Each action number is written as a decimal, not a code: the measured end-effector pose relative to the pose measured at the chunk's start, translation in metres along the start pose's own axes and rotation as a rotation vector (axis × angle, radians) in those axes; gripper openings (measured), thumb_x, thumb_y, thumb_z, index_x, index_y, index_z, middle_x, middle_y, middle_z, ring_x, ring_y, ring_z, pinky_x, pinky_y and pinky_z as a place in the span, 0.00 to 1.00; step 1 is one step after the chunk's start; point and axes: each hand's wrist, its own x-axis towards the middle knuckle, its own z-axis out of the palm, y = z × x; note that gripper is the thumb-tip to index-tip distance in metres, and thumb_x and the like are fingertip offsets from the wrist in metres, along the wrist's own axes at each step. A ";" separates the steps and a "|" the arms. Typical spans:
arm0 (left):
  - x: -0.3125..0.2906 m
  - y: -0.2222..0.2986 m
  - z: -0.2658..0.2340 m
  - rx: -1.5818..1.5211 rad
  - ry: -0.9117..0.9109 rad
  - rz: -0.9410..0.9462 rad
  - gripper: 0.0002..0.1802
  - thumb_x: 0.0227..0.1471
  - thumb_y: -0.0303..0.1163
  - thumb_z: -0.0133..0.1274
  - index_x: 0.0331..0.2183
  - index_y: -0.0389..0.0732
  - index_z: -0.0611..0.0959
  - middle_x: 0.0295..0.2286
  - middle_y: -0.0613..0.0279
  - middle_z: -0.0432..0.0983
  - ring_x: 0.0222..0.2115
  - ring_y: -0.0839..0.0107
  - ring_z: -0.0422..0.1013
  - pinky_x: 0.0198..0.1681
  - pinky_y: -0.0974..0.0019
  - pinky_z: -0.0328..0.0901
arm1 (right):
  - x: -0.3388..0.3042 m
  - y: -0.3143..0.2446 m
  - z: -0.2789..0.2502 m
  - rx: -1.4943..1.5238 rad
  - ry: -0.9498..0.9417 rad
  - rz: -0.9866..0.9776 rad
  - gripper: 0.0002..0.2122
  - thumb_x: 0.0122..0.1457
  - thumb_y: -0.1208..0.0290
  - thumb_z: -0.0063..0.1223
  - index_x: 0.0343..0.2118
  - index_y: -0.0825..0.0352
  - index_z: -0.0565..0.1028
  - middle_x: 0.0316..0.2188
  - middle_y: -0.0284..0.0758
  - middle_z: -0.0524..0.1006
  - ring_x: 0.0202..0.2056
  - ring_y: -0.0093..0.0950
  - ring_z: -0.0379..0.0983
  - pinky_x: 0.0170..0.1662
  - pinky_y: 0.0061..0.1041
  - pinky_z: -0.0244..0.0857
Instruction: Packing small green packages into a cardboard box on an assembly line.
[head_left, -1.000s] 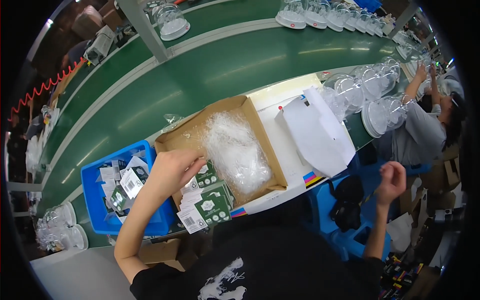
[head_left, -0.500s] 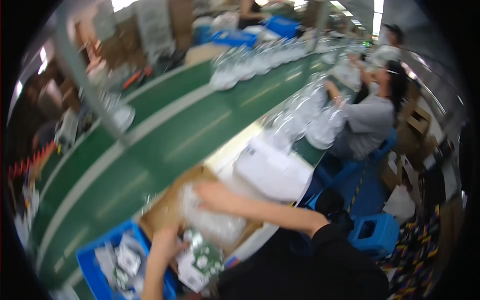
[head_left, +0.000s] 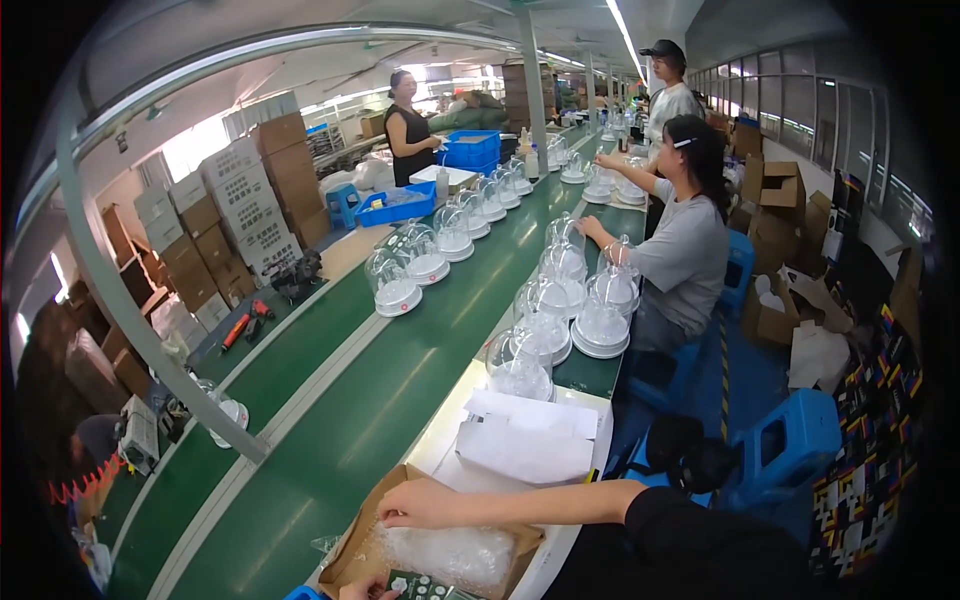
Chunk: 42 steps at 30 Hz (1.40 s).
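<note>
At the lower edge of my view, my left hand [head_left: 368, 588] is partly cut off beside the green cards [head_left: 420, 586]; I cannot tell whether its fingers pinch one or only rest against them. The corner of a blue bin [head_left: 303, 593] shows just left of it. My right hand [head_left: 415, 503] reaches across the cardboard tray [head_left: 522, 555], fingers drawn together and pointing down at the far left end of the clear plastic [head_left: 460, 555], which lies heaped inside. I cannot see whether a piece is caught between thumb and fingertip.

The plastic looks thin and slippery, so I judge it best to feel for one loose edge, nip it with the fingertips and peel slowly, so that its neighbours don't come along. A light touch should also spare the cards from being bent, and keeping my forearm low but off the heap would stop it from dragging.

Beyond the tray lies a folded white sheet [head_left: 525, 440], and past that a group of clear domes [head_left: 520, 365] on white bases. The green belt [head_left: 400, 400] runs away to their left. Farther along, a co-worker in grey [head_left: 690, 240] reaches toward more domes.
</note>
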 end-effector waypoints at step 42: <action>0.011 -0.036 0.000 0.234 0.468 0.347 0.17 0.53 0.27 0.56 0.44 0.29 0.78 0.41 0.55 0.77 0.41 0.68 0.72 0.46 0.67 0.66 | 0.026 -0.007 0.050 0.618 -0.084 -0.176 0.11 0.50 0.75 0.54 0.38 0.69 0.75 0.19 0.37 0.74 0.21 0.30 0.70 0.25 0.30 0.61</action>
